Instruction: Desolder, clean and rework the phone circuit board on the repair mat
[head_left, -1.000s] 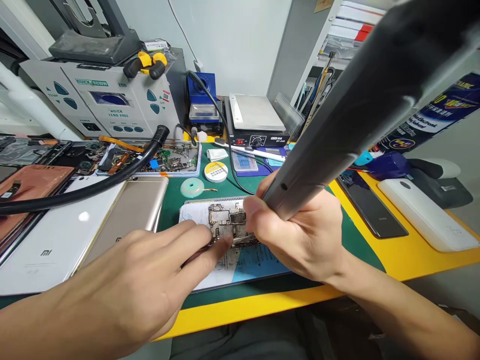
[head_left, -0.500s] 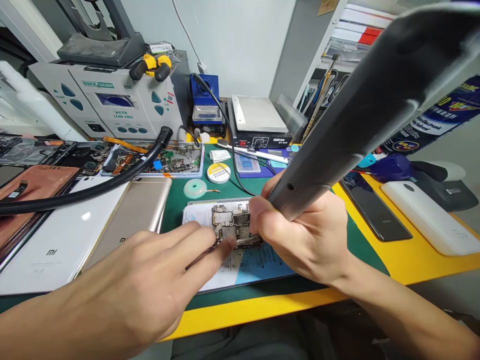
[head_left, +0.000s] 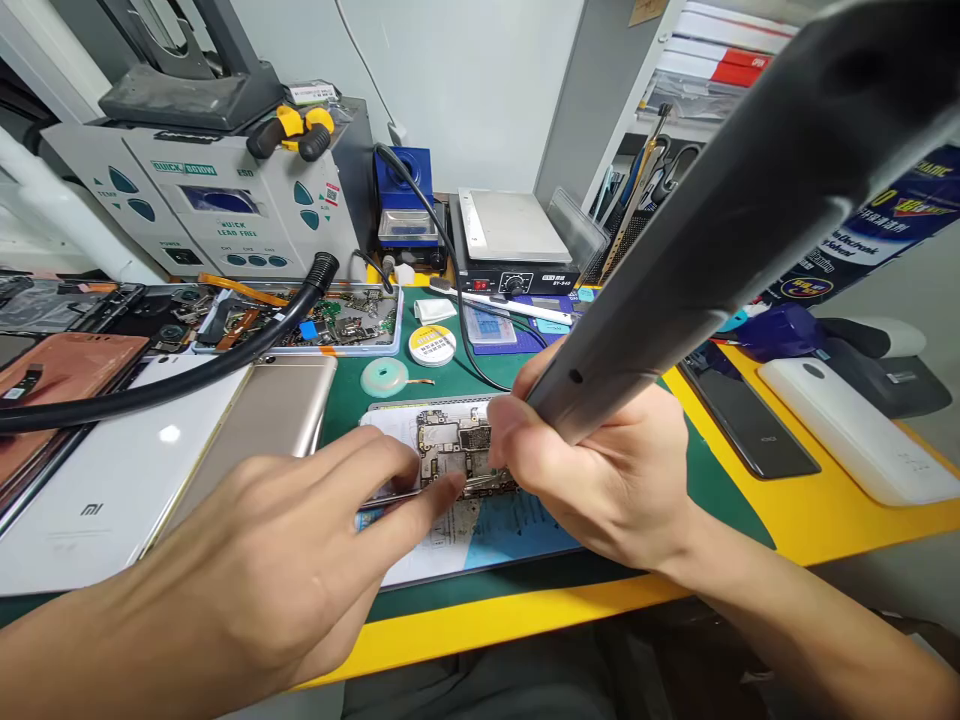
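Note:
A bare phone circuit board (head_left: 442, 437) lies on a white and blue printed pad (head_left: 510, 535). My left hand (head_left: 300, 550) is at the board's left edge, closed on thin metal tweezers (head_left: 397, 497). Its index fingertip rests at the lower part of the board, and the tweezers' silvery end shows beyond it. My right hand (head_left: 607, 470) wraps round a thick grey pen-shaped tool (head_left: 675, 250), which slants up to the right. The tool's working tip is hidden behind my right fingers, over the board's right side.
A hot-air station (head_left: 217, 200) with a black hose (head_left: 150, 400) stands back left, above phone panels (head_left: 90, 500). Behind the pad sit a solder wick spool (head_left: 384, 378), a round tin (head_left: 433, 345) and a heating plate (head_left: 514, 235). Phones (head_left: 750, 420) lie at right.
My left fingers have spread slightly apart, showing more of the tweezers. The whole view has shifted a little, while my right hand keeps its grip on the grey tool.

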